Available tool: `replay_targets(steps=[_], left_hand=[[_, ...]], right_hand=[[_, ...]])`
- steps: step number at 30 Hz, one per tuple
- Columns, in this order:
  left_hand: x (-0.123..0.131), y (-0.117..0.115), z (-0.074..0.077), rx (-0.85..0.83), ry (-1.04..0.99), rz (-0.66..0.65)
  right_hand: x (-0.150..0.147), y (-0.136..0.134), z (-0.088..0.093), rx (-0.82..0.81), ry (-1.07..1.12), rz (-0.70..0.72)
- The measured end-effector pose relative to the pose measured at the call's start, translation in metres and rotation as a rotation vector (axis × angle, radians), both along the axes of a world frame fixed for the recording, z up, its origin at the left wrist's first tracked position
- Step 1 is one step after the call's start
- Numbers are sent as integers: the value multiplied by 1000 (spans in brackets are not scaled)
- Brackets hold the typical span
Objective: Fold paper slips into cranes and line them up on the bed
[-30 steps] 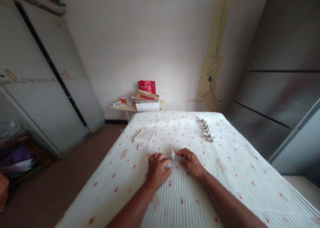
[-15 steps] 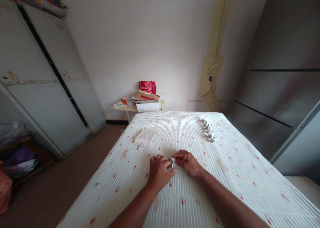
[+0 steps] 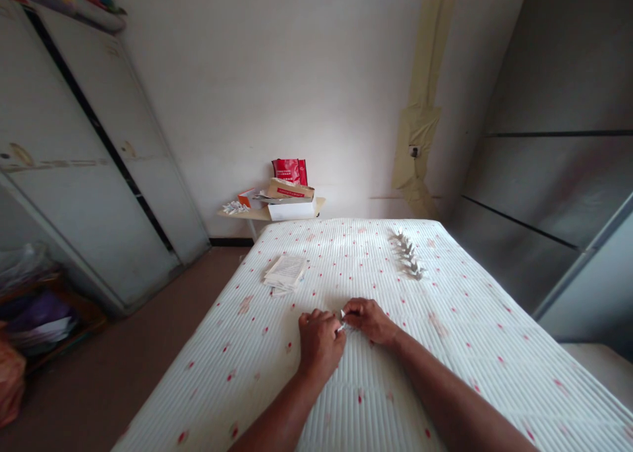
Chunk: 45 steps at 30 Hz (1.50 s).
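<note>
Between my two hands is a small folded piece of paper [image 3: 342, 324], mostly covered by the fingers. My left hand [image 3: 320, 340] is closed on its left side, thumb and fingers pinching it. From the right, my right hand [image 3: 368, 319] pinches the paper's upper part with thumb and forefinger. Beyond my left hand lies a stack of printed paper sheets [image 3: 285, 272]. Farther off on the right, several folded paper cranes [image 3: 408, 255] stand in a row on the bed.
The bed has a white ribbed cover [image 3: 361, 399] with red specks. Behind it, a small table [image 3: 252, 213] bears a white box [image 3: 291, 210], a red bag [image 3: 289, 170] and a pile of small white pieces [image 3: 235, 207]. Cabinets [image 3: 99, 168] stand left; a grey wardrobe [image 3: 548, 175] stands right.
My left hand has turned slightly and its thumb has drawn in against the fingers. Less of the folded paper shows now. My right hand keeps its pinch, almost in place.
</note>
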State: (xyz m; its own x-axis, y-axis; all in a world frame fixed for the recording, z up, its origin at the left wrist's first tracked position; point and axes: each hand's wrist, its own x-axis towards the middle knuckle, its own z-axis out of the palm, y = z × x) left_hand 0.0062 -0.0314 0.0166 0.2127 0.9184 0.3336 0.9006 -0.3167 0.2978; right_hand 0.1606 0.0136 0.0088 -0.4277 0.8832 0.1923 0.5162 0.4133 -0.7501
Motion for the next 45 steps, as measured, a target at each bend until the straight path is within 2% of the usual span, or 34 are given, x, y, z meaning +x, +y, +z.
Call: replay_targets(steps=[13, 16, 20, 25, 30, 37, 45], left_hand=[[-1, -6, -2, 138, 29, -87], [0, -3, -5, 104, 24, -54], [0, -2, -6, 83, 39, -41], [0, -3, -6, 92, 51, -45], [0, -3, -6, 94, 59, -48], [3, -1, -6, 84, 60, -63], [3, -1, -9, 97, 64, -38]], right_hand=[[-7, 2, -1, 29, -92, -105], [-3, 3, 3, -6, -87, -34], [3, 5, 4, -110, 24, 92], [4, 8, -5, -226, 140, 102], [5, 11, -8, -154, 68, 85], [7, 18, 6, 2, -55, 246], [12, 26, 5, 10, -54, 343]])
